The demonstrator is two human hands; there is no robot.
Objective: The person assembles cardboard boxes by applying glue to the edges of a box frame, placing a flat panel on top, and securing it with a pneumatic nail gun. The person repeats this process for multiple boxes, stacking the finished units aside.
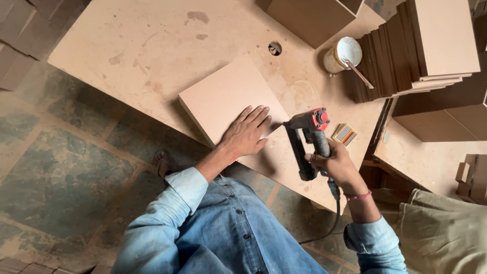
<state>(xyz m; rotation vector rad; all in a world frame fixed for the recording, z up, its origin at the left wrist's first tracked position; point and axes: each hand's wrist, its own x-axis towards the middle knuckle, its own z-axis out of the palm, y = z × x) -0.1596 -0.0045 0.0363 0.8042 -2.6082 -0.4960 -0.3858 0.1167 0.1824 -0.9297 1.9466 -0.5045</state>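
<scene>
One view: head camera, looking straight down at a workbench of pale brown fibreboard, dusty and stained.
Left hand: the left hand lies palm down on a board box, fingers spread flat and slightly fanned, pressing near the box's right corner.
Board box: a square, shallow, tan box or thick panel, resting flat on the bench near its front edge, turned at an angle; its near side wall shows as a thin lighter strip.
Right hand: the right hand is wrapped around the grip of a nail gun, fingers curled tight about the handle; whether a finger is on the trigger cannot be told.
Nail gun: dark body with a red cap, nose pointing toward the box's right edge, just beside the left fingertips; a black hose trails down from the handle.
Handling: the box looks stiff, light and smooth, likely to slide unless pressed flat; best held by the top face or the edges, fingers clear of the gun's nose.
Nearby: a small flat packet just right of the gun, a white-filled glue pot with a stick in it, stacked panels at far right.
Below: blue denim shirt sleeves, stone floor.
</scene>
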